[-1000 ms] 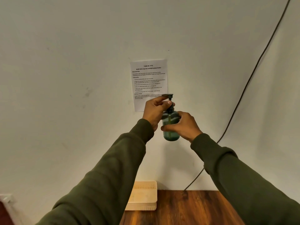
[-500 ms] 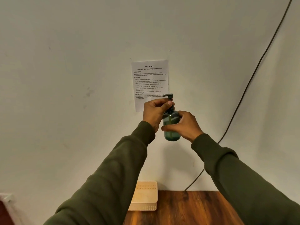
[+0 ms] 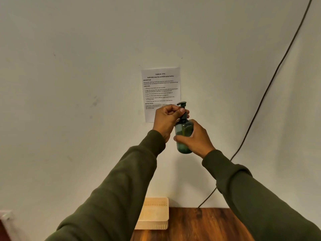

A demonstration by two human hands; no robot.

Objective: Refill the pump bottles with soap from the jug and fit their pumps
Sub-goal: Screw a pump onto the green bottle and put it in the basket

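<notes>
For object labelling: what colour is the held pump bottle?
Translucent dark green bottle with a black pump; head view.

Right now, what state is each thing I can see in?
Bottle: upright, held in the air by the right hand.
Pump: seated on the bottle neck, gripped by the left hand.
Basket: on the table, by the wall.
Paper: stuck flat on the wall.

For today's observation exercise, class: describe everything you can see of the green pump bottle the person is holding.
The translucent dark green plastic pump bottle is a rounded cylinder held upright in mid-air before the pale wall. A dark pump head sits in its neck, nozzle pointing left. The right hand wraps the body; the left hand pinches the pump collar. How full it is cannot be told.
</notes>
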